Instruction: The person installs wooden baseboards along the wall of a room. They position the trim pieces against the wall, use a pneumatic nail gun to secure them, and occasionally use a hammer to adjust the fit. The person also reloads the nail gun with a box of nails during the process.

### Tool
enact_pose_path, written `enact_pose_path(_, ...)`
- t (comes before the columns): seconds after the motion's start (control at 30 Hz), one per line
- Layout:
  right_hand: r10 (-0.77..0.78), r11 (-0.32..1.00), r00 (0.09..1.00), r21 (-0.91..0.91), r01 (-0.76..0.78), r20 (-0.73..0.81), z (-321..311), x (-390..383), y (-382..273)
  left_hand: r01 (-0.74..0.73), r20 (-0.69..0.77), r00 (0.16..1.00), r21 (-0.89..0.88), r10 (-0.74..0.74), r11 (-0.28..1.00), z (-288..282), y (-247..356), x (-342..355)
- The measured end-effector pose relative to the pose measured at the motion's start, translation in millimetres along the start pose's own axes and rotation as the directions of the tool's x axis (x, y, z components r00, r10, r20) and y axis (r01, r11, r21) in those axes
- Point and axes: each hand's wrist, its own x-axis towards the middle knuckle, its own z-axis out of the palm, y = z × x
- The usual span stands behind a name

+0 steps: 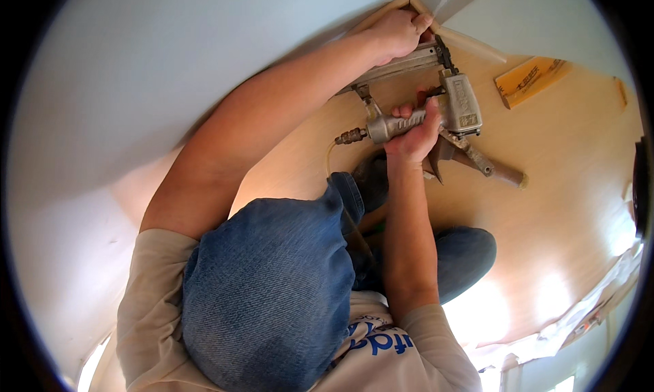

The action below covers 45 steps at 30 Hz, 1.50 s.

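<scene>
My left hand (pixel 398 36) is closed over the pale wooden trim (pixel 372 19) at a wall corner, its thumb pressed against the piece; some fingertips are hidden. My right hand (pixel 421 138) grips the handle of a silver pneumatic nail gun (pixel 463 104), whose nose sits just beside my left hand. A thin yellowish air hose (pixel 330 157) runs from the handle's fitting down behind my knee. Under the gun lies a hand tool with a wooden handle (pixel 507 174), partly hidden.
A white wall (pixel 116 78) rises along the left. An orange printed cardboard piece (pixel 528 82) lies on the wooden floor (pixel 538 228) at right. My denim-covered knees (pixel 262 290) are bent below the gun. White crumpled material (pixel 565 327) lies along the lower right edge.
</scene>
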Motion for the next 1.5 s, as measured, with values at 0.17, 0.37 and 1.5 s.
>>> enact_pose_path(0.17, 0.012, 1.0, 0.998, -0.005, -0.012, 0.055, -6, 1, 2, 0.01, 0.023, 1.0, 0.128, -0.013, 0.992, -1, 1, -1)
enact_pose_path(0.37, -0.026, 1.0, 0.999, 0.011, 0.026, 0.019, 1, 0, -2, 0.088, 0.063, 0.992, 0.249, -0.106, 0.964, -7, 27, -12)
enact_pose_path(1.5, -0.322, 0.934, 0.927, 0.096, 0.344, -0.191, -257, -201, -297, -0.357, -0.056, 0.83, 0.711, 0.555, 0.606, 1, -10, -28)
